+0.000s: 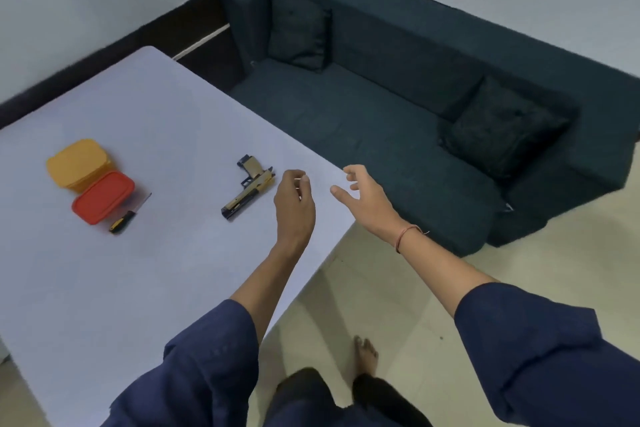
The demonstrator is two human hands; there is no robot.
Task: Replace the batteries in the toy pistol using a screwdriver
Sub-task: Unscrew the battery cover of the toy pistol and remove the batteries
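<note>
toy pistol (247,187): lies flat on the white tabletop (156,270), near its right edge, untouched.
left hand (294,204): just right of the pistol, above the tabletop. Grip loosely curled and looks empty, though the fingertips are a bit blurred.
right hand (363,198): over the tabletop's right edge. Grip wide, fingers spread, holding nothing.
screwdriver (128,215): black-and-yellow handle, well left of the pistol, just beside the red container (103,198).
yellow container (76,163): right behind the red one.
sofa (381,121): dark, beyond the tabletop.
</note>
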